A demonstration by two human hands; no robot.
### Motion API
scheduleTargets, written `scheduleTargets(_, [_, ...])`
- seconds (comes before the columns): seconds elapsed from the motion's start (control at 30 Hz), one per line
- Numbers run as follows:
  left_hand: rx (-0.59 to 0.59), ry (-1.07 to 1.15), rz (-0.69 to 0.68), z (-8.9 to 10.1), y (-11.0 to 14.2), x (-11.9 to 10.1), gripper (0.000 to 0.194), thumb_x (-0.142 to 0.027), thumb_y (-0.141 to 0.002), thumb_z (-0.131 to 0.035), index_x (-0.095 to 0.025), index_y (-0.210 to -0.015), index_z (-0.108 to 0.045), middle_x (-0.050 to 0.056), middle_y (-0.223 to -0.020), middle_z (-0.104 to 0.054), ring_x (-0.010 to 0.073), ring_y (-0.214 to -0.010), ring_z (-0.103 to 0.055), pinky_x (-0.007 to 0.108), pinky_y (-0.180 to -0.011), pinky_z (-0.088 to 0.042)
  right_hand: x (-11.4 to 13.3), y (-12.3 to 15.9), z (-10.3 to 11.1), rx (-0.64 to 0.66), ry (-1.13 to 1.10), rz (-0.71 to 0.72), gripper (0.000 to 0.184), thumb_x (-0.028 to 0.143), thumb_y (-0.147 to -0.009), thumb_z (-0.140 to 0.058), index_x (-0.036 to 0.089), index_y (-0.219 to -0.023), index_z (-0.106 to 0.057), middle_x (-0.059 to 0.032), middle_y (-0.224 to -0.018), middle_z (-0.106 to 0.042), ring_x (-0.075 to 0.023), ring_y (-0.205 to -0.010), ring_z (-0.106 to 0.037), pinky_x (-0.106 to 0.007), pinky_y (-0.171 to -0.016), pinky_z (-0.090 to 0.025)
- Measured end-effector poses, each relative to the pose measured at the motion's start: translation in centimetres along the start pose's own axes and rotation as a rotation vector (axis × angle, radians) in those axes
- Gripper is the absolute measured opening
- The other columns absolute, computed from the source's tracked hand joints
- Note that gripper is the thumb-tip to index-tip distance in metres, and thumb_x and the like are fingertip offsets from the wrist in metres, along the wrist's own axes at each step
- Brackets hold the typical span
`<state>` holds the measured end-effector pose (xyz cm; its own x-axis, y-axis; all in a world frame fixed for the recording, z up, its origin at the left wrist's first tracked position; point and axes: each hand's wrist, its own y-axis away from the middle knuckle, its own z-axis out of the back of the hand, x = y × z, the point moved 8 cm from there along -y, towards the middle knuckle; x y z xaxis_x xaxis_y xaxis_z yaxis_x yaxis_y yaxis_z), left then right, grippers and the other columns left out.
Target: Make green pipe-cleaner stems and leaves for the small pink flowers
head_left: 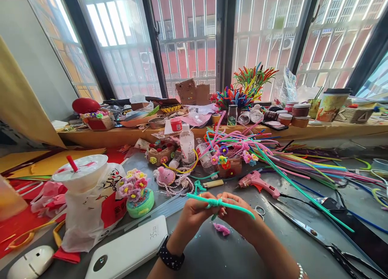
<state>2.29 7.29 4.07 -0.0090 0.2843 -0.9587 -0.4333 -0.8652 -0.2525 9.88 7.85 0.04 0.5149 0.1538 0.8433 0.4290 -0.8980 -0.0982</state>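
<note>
Between my two hands is a teal pipe cleaner (239,207), twisted into a knotted bunch at its middle, with one end sticking out left and a longer one right. My left hand (197,210) pinches it on the left of the knot. Close against it, my right hand (232,206) is closed on the right side of the knot; some fingertips are hidden behind it. Below the hands a small purple fuzzy piece (221,229) lies on the grey table. Just beyond them are another teal twisted piece (199,187) and a tan stick (213,183).
A pink glue gun (257,183) and large scissors (313,232) lie to the right, below many loose pipe cleaners (315,164). At left stand a bagged drink cup (87,202), a flower ornament (139,198) and a white power bank (130,250). A water bottle (187,145) stands behind.
</note>
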Motion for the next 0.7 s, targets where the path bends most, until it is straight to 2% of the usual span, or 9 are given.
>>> scheduleTargets(0.17, [-0.124, -0.036, -0.069, 0.6, -0.2, -0.4, 0.018, -0.028, -0.069, -0.057, -0.016, -0.062, -0.068, 0.007, -0.072, -0.057, 0.0197, -0.079, -0.049, 0.028, -0.07, -0.04, -0.5, 0.0, 0.8, -0.06, -0.01, -0.036, 0.018, 0.029, -0.065, -0.059, 0.018, -0.061, -0.045, 0.0026, -0.06, -0.044, -0.0095, -0.058, -0.045, -0.022, -0.057, -0.04])
scheduleTargets(0.23, [-0.158, -0.014, -0.044, 0.8, -0.2, -0.2, 0.018, -0.026, -0.07, -0.056, -0.016, -0.061, -0.068, 0.007, -0.079, -0.059, 0.0192, -0.08, -0.049, 0.028, -0.07, -0.039, -0.5, 0.1, 0.8, -0.057, -0.011, -0.05, 0.018, 0.028, -0.065, -0.058, 0.017, -0.059, -0.045, 0.0026, -0.061, -0.044, -0.0088, -0.058, -0.044, -0.021, -0.057, -0.04])
scheduleTargets(0.4, [-0.109, 0.042, 0.044, 0.5, -0.2, 0.7, 0.018, -0.027, -0.071, -0.054, -0.015, -0.069, -0.068, 0.006, -0.083, -0.061, 0.0171, -0.074, -0.051, 0.024, -0.061, -0.039, -0.7, 0.2, 1.0, -0.067, -0.03, -0.088, 0.015, 0.024, -0.063, -0.062, 0.017, -0.061, -0.049, 0.0025, -0.062, -0.046, -0.0078, -0.056, -0.043, -0.02, -0.055, -0.04])
scheduleTargets(0.47, [-0.121, 0.031, 0.068, 0.8, -0.2, 1.1, 0.018, -0.028, -0.07, -0.055, -0.015, -0.072, -0.068, 0.004, -0.077, -0.061, 0.0167, -0.073, -0.05, 0.024, -0.063, -0.038, -0.5, 0.1, 1.7, -0.101, 0.062, -0.102, 0.013, 0.025, -0.063, -0.063, 0.016, -0.066, -0.054, 0.0022, -0.062, -0.047, -0.0082, -0.056, -0.044, -0.02, -0.055, -0.04])
scheduleTargets(0.53, [-0.158, 0.011, 0.113, 1.2, -0.2, 1.6, 0.018, -0.029, -0.068, -0.057, -0.014, -0.069, -0.067, 0.002, -0.068, -0.06, 0.0153, -0.068, -0.05, 0.023, -0.061, -0.038, 0.3, 0.2, 3.0, -0.201, 0.203, -0.074, 0.015, 0.029, -0.066, -0.06, 0.016, -0.071, -0.057, 0.0007, -0.065, -0.05, -0.0089, -0.057, -0.046, -0.021, -0.056, -0.04])
scheduleTargets(0.63, [-0.167, 0.016, 0.175, 1.3, -0.2, 2.3, 0.018, -0.03, -0.067, -0.059, -0.014, -0.066, -0.066, 0.001, -0.061, -0.057, 0.0137, -0.063, -0.049, 0.022, -0.059, -0.037, 3.2, 0.7, 4.5, -0.388, 0.429, 0.082, 0.025, 0.039, -0.074, -0.05, 0.016, -0.076, -0.058, -0.0029, -0.074, -0.056, -0.0115, -0.065, -0.05, -0.024, -0.063, -0.042])
scheduleTargets(0.7, [-0.139, 0.069, 0.192, 1.0, -0.3, 2.6, 0.019, -0.031, -0.068, -0.058, -0.014, -0.07, -0.066, 0.002, -0.063, -0.059, 0.0151, -0.067, -0.051, 0.023, -0.063, -0.039, 4.8, 1.0, 3.6, -0.346, 0.615, 0.178, 0.026, 0.04, -0.075, -0.049, 0.016, -0.08, -0.059, -0.0039, -0.076, -0.057, -0.0142, -0.07, -0.053, -0.027, -0.067, -0.043])
